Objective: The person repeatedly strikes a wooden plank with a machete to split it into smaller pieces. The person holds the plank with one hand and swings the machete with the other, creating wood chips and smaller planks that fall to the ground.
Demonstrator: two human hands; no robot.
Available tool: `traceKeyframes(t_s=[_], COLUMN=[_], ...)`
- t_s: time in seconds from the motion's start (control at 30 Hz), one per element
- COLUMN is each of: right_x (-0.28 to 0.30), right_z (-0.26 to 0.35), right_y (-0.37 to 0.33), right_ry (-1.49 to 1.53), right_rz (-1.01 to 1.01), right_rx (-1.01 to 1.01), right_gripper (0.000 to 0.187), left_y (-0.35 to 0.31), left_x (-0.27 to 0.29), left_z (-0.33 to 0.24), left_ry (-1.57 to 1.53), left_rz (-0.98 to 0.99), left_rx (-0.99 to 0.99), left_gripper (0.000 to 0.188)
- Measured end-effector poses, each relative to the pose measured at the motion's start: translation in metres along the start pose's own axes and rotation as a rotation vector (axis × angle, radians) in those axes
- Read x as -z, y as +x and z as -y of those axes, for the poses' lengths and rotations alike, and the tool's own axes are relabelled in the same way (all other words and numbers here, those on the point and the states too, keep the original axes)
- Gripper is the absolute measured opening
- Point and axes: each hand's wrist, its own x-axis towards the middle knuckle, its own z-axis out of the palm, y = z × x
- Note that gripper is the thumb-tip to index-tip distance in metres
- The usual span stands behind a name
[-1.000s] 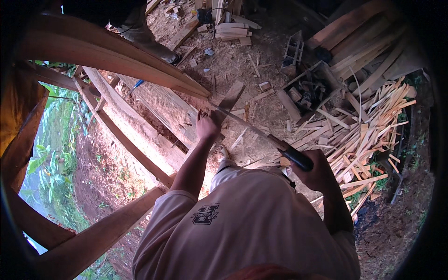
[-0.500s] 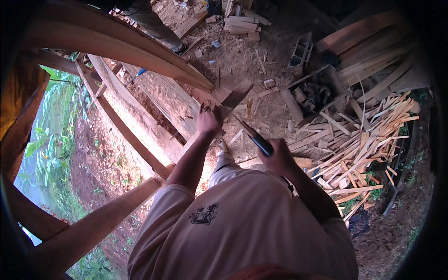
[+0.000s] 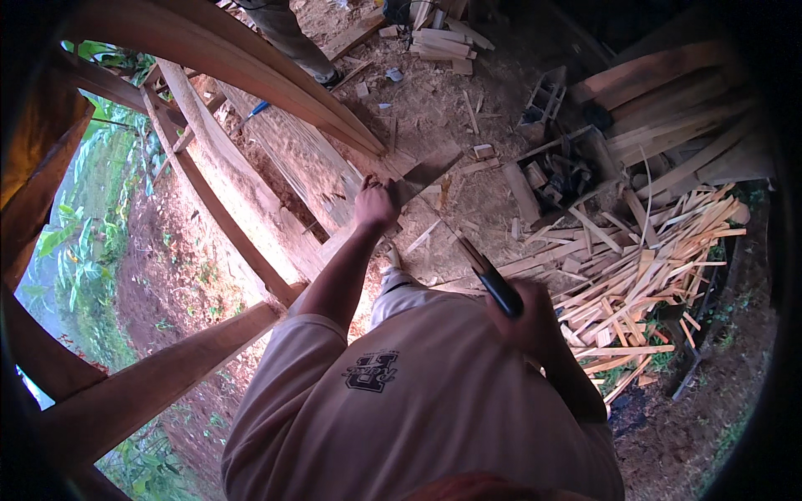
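My right hand [image 3: 530,316] is closed round the black handle of a handsaw [image 3: 499,289]. The saw's blade, seen almost edge-on, runs up and left from the handle toward a wooden board [image 3: 432,170]. On that board, near the saw line, my left hand [image 3: 376,203] presses down with its fingers curled over the wood. The board's end sticks out to the right beyond my left hand. Where exactly the teeth meet the wood is too thin and dim to make out.
Large curved timbers [image 3: 251,79] slant across the upper left. A blue-handled tool [image 3: 259,108] rests on a sawdust-covered plank. To the right lie a wooden box [image 3: 522,192] of dark items and a heap of offcuts [image 3: 635,292]. Another person's leg [image 3: 296,42] shows at the top.
My right hand has drawn the saw back toward my body, down and to the right. My left hand stays on the board. The whole view has shifted slightly.
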Motion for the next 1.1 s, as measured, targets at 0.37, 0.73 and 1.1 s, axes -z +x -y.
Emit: traceKeyframes(t_s=[0.37, 0.73, 1.1], right_x=[-0.092, -0.052, -0.022], right_z=[-0.037, -0.023, -0.014], right_y=[0.09, 0.041, 0.023], right_ry=[0.037, 0.108, -0.008], right_rz=[-0.105, -0.048, -0.087], right_rx=[0.067, -0.057, -0.163], right_gripper=[0.027, 0.031, 0.028], left_y=[-0.005, -0.002, -0.007], left_x=[-0.004, -0.006, 0.003], left_z=[0.003, 0.004, -0.002], left_ry=[-0.06, 0.004, -0.033], left_rz=[-0.072, -0.012, 0.013], left_rx=[-0.08, -0.022, -0.024], left_gripper=[0.027, 0.026, 0.022])
